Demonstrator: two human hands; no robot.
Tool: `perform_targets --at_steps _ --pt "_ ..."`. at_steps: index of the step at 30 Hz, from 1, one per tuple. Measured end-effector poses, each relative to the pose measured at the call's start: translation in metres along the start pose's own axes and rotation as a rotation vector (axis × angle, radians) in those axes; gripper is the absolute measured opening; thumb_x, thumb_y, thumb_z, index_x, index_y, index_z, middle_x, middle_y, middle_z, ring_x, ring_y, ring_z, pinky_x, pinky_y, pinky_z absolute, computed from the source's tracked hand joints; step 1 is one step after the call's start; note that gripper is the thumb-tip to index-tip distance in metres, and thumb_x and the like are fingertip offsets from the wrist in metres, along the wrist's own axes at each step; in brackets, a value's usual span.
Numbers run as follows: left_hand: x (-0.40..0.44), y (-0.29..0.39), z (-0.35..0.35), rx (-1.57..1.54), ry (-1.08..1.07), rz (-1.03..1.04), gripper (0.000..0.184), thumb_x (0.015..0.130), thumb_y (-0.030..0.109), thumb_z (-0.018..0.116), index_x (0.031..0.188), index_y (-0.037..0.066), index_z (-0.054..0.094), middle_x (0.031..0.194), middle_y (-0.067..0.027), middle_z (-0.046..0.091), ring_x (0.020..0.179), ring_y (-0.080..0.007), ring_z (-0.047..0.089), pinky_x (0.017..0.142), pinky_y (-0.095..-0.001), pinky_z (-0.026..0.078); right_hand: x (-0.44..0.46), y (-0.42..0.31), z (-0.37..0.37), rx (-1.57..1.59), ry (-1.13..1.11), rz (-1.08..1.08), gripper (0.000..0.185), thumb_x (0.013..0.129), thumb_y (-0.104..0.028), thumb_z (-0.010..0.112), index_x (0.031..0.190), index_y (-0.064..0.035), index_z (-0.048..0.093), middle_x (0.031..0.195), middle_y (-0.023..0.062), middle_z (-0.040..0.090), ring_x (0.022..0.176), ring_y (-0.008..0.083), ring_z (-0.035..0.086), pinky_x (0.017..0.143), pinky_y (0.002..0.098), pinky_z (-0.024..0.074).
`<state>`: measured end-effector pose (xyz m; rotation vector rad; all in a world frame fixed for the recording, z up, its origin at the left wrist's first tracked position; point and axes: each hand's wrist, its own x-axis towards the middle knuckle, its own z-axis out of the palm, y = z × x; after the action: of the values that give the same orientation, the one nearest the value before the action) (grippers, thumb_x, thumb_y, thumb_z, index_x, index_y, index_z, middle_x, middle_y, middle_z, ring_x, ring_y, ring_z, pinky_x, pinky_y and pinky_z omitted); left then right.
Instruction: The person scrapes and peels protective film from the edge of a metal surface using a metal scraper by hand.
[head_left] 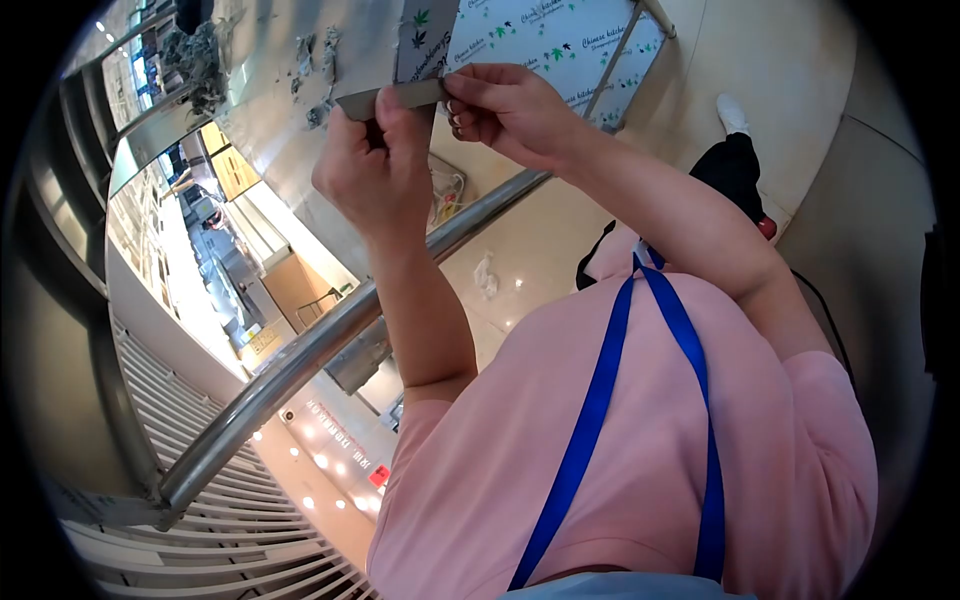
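**Beyond the rail [295, 372], a strip is pinched in both hands**

The strip [420, 94] is held raised beyond the rail, in front of the printed film [520, 40]. Its near-middle is clamped under the thumb of the left hand [375, 185], with the fingers curled behind; its end is nipped between thumb and forefinger of the right hand [520, 115], the other fingers bent in. Neither grip is opened: both are closed down to the strip's thickness.

For good control, the pinch is probably best kept light and even, with both wrists level and the strip held straight; if it is pulled unevenly, a twist or kink could be caused. Fingertips are best kept off its edges, in case these are sharp.

Also beyond the rail, a shiny panel [270, 120] is marked with grey residue [330, 50]. Pale floor [780, 60] is seen past the rail's upper end, and a white scrap [486, 275] is seen below the rail. Slats [190, 430] are ranged beside its lower end.
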<state>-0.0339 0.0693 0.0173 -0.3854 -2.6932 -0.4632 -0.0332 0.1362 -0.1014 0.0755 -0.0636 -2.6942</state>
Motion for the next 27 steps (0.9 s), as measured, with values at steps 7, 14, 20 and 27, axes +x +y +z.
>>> perform_targets --at_steps 7,14,20,27 --pt "0.003 -0.005 0.001 -0.014 0.048 0.108 0.015 0.077 0.010 0.055 0.067 0.001 0.051 0.051 -0.0073 0.050 0.040 -0.0127 0.043 0.040 -0.0231 0.035 0.002 -0.001 0.005 0.051 0.007 0.005 0.010 0.081 -0.011 0.052 0.081 -0.0008 0.053 0.065 0.0022 0.053 0.055 0.0092 0.050 0.055 0.0221 0.0411" --pt "0.003 -0.007 -0.004 -0.014 -0.004 0.088 0.013 0.077 0.009 0.055 0.068 0.000 0.051 0.052 -0.0079 0.049 0.041 -0.0137 0.043 0.040 -0.0237 0.034 0.003 -0.003 0.005 0.038 -0.022 -0.013 0.011 0.082 -0.011 0.051 0.080 -0.0005 0.053 0.065 0.0026 0.053 0.055 0.0099 0.050 0.055 0.0231 0.0402" --pt "0.003 -0.005 -0.004 -0.026 -0.006 0.075 0.013 0.077 0.009 0.055 0.068 0.001 0.051 0.054 -0.0080 0.050 0.044 -0.0139 0.044 0.044 -0.0233 0.036 0.005 -0.006 0.003 0.001 -0.051 -0.010 0.011 0.082 -0.011 0.051 0.080 -0.0002 0.053 0.064 0.0032 0.053 0.055 0.0109 0.050 0.054 0.0237 0.0398" --pt "0.002 -0.005 -0.005 -0.099 -0.025 0.014 0.012 0.077 0.008 0.054 0.069 0.000 0.051 0.056 -0.0065 0.049 0.046 -0.0126 0.043 0.045 -0.0229 0.035 0.006 -0.008 0.004 -0.031 -0.048 -0.016 0.011 0.082 -0.011 0.051 0.080 0.0005 0.053 0.062 0.0035 0.053 0.056 0.0115 0.050 0.054 0.0239 0.0399"
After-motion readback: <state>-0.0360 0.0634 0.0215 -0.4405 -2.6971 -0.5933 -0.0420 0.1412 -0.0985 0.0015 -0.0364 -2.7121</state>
